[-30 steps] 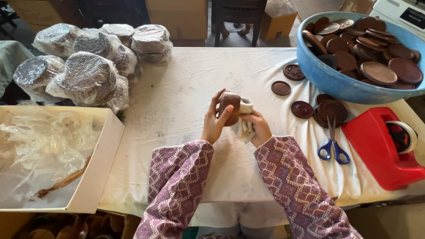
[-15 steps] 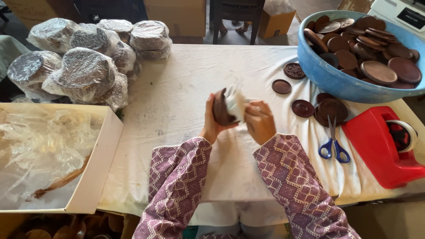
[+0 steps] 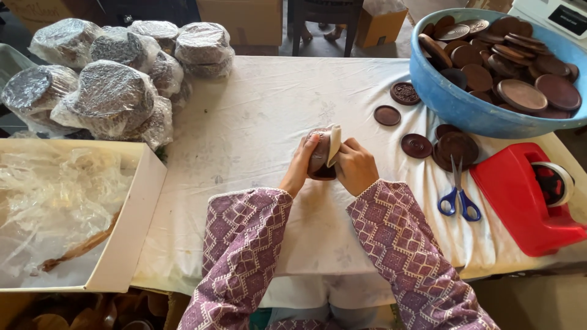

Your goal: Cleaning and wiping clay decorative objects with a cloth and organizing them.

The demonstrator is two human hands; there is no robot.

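My left hand holds a round dark brown wooden disc upright over the middle of the white-clothed table. My right hand presses a small white cloth against the disc's right face. Both hands touch the disc, and its lower edge rests close to the tablecloth. Purple patterned sleeves cover both forearms.
A blue basin of several brown discs stands at the back right, with loose discs beside it. Blue-handled scissors and a red tape dispenser lie at right. Plastic-wrapped stacks sit back left, above an open box of plastic.
The disc has been turned and lowered toward the table. My right hand has shifted the cloth from beside the disc onto its face.
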